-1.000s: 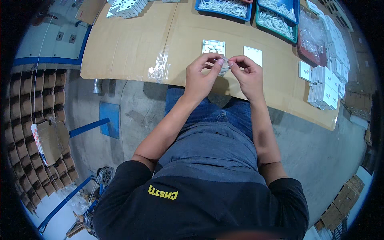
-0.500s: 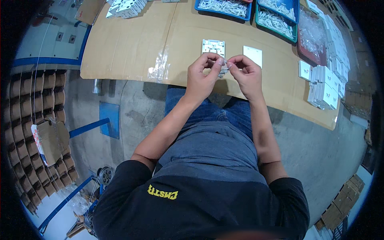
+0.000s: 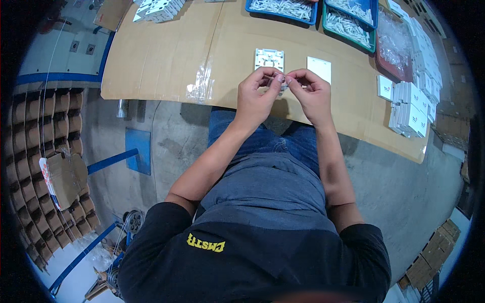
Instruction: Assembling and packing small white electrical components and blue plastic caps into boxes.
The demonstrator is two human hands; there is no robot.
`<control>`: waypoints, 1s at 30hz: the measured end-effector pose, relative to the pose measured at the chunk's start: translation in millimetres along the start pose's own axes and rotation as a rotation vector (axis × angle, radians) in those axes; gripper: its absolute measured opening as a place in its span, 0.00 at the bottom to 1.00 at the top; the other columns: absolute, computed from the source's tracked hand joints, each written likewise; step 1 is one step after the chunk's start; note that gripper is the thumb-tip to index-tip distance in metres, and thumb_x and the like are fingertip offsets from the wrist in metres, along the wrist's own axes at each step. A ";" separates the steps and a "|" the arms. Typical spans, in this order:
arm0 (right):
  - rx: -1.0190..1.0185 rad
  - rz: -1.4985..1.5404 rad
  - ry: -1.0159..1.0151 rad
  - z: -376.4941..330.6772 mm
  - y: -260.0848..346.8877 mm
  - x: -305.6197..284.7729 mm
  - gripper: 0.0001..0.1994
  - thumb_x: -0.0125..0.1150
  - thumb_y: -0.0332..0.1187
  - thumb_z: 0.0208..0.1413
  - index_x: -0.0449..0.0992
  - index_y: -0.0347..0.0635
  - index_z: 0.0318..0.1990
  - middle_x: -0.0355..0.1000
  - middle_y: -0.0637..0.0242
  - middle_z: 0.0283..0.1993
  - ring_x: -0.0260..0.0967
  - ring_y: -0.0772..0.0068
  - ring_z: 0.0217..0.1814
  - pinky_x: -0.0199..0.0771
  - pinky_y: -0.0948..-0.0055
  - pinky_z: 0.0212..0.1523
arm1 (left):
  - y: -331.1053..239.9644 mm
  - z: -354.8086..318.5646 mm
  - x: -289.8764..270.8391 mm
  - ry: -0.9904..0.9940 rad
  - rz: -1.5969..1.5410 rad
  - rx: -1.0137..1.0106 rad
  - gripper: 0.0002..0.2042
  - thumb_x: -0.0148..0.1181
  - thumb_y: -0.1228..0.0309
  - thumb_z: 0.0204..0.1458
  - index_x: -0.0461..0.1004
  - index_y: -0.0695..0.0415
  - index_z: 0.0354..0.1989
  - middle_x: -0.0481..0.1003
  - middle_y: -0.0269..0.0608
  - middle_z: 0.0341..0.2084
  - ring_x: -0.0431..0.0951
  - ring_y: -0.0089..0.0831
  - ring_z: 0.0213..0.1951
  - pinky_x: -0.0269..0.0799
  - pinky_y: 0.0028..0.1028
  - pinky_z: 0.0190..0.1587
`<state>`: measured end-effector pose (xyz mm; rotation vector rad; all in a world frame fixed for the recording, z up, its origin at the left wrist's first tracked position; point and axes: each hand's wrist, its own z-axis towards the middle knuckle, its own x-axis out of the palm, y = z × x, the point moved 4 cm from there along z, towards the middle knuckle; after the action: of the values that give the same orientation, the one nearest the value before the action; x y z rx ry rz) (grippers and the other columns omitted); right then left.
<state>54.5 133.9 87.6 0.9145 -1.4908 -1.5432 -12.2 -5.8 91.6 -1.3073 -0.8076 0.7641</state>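
Observation:
My left hand and my right hand meet over the near edge of the table, fingertips pinched together. Between them is a small whitish piece, mostly hidden by the thumbs and fingers, so its exact kind cannot be made out. Just beyond my left fingers lies a square white plastic housing, its inner fittings facing up. A flat white plate rests behind my right hand, partly covered by it.
Blue trays and a green tray of small white parts stand at the back. To the right are a red tray with clear plastic bags and stacked white plates. More white units sit far left on the cardboard-covered table.
The small whitish piece has turned slightly and shows less below the fingertips. Both hands stay in nearly the same place, with small finger movements.

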 end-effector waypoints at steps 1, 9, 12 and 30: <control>-0.010 -0.001 -0.007 0.3 0.3 -0.6 0.05 0.66 0.26 0.59 0.81 0.35 0.40 0.75 0.76 0.32 0.64 0.90 0.32 0.63 0.86 0.31 | 1.3 0.7 -0.2 0.004 -0.022 -0.023 0.07 0.60 0.75 0.62 0.76 0.64 0.46 0.80 0.36 0.39 0.79 0.20 0.41 0.75 0.22 0.46; 0.042 -0.050 0.000 -1.2 3.5 -1.7 0.05 0.65 0.26 0.57 0.81 0.35 0.39 0.75 0.75 0.33 0.65 0.89 0.32 0.63 0.85 0.31 | 1.1 -0.2 -3.6 0.025 0.004 -0.051 0.06 0.61 0.75 0.62 0.78 0.64 0.44 0.81 0.38 0.39 0.80 0.21 0.42 0.75 0.22 0.47; 0.042 -0.040 -0.013 -1.8 1.3 -1.4 0.04 0.65 0.26 0.57 0.81 0.36 0.38 0.75 0.75 0.33 0.65 0.88 0.32 0.64 0.85 0.32 | -1.6 -0.5 -2.0 0.028 0.028 -0.004 0.06 0.61 0.76 0.62 0.79 0.65 0.43 0.82 0.38 0.39 0.80 0.21 0.42 0.75 0.22 0.47; 0.064 -0.153 0.071 3.9 5.1 -2.8 0.07 0.66 0.27 0.57 0.83 0.36 0.41 0.77 0.74 0.32 0.69 0.86 0.35 0.68 0.83 0.35 | 17.0 5.1 -4.9 0.025 0.056 -0.012 0.06 0.57 0.74 0.65 0.74 0.64 0.45 0.78 0.35 0.35 0.79 0.20 0.38 0.75 0.21 0.42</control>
<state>52.5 138.1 92.8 1.1321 -1.4550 -1.5609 -19.6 -5.5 74.8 -1.3529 -0.7594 0.7866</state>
